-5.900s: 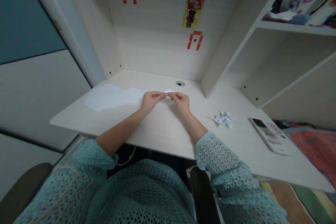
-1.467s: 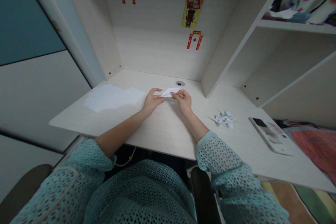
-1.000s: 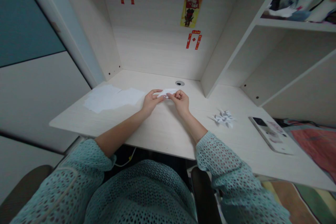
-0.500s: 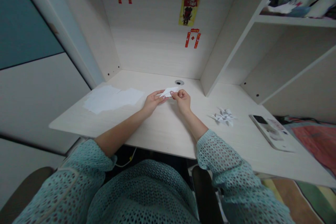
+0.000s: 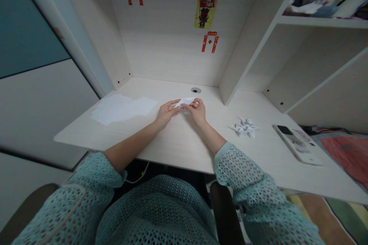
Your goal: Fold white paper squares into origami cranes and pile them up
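Note:
Between my two hands is a small folded piece of white paper (image 5: 185,101), held just above the desk near its back middle. My left hand (image 5: 166,112) grips its left end between thumb and fingers. At its near edge and right end, the thumb and fingers of my right hand (image 5: 197,110) close on the paper, with the thumb tip close to the left fingertips. The fingers cover part of the folds. Off to the right, a clump of folded white paper pieces (image 5: 245,127) rests on the desk.
Loose white paper sheets (image 5: 115,110) overlap on the left of the desk (image 5: 172,145). A phone (image 5: 297,144) lies at the right. Behind my hands are a round cable hole (image 5: 196,90) and an upright divider (image 5: 244,53). A chair armrest (image 5: 225,212) stands below the front edge.
My right thumb has slid left along the paper's near edge, and the right hand has shifted slightly left. My left hand keeps its grip almost unmoved.

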### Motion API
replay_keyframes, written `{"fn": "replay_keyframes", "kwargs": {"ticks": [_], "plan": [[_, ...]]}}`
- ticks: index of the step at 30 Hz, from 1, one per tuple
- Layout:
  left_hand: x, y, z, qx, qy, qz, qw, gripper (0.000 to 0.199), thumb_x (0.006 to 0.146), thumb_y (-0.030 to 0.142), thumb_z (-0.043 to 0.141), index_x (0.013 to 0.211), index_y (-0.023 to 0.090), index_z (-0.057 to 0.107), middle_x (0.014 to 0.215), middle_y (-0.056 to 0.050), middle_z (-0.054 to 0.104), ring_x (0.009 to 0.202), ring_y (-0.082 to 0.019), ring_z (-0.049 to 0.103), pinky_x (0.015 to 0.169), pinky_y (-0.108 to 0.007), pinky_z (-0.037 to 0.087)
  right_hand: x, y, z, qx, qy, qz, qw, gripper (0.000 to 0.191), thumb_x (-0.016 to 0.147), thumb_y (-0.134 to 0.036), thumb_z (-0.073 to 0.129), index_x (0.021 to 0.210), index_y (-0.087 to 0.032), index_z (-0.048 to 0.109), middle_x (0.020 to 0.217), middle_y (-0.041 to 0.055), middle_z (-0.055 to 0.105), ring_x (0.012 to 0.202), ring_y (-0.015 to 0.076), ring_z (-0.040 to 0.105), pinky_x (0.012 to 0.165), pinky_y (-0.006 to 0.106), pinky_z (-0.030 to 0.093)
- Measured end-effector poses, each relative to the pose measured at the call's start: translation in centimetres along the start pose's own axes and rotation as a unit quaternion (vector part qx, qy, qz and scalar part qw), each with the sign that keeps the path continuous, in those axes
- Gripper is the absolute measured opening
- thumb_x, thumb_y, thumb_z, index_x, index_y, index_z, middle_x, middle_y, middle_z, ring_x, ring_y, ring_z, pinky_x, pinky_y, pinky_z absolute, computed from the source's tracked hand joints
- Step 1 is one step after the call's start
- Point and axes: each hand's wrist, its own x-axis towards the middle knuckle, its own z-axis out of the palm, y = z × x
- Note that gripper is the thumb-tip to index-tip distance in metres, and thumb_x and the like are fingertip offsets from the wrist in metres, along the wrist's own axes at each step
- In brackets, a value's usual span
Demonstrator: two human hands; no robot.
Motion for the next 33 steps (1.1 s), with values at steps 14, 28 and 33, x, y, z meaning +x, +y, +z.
{"fn": "replay_keyframes", "kwargs": {"ticks": [14,28,33], "plan": [[0.2,0.0,0.0,-0.02,0.005,-0.02,1.0,0.047,0.063,0.026,0.077,0.105,0.012,0.062,0.095,-0.01,0.07,0.084,-0.016,0.066,0.086,-0.029,0.048,0.7,0.4,-0.8,-0.029,-0.005,-0.02,0.999,0.039,0.062,-0.039,0.07,0.075,-0.023,0.038,0.049,-0.009,0.056,0.046,0.0098,0.052,0.052,0.021,0.04],[0.1,-0.1,0.0,0.1,-0.067,0.019,0.993,0.046,0.067,0.041,0.07,0.105,0.016,0.062,0.104,-0.009,0.066,0.091,-0.017,0.061,0.077,-0.026,0.046,0.0,-1.0,-1.5,-0.326,-0.099,-0.18,0.923,0.016,0.087,-0.028,0.038,0.094,-0.023,0.052,0.081,0.0008,0.059,0.073,0.0162,0.055,0.068,0.028,0.041],[0.3,-0.2,-0.3,0.151,-0.011,0.025,0.988,0.033,0.067,0.043,0.068,0.084,0.015,0.064,0.077,-0.004,0.066,0.067,-0.012,0.06,0.055,-0.019,0.042,-0.3,-1.1,-1.3,-0.365,-0.135,-0.205,0.898,0.018,0.088,-0.028,0.039,0.101,-0.024,0.05,0.076,0.001,0.056,0.071,0.0167,0.052,0.068,0.028,0.04]]}}
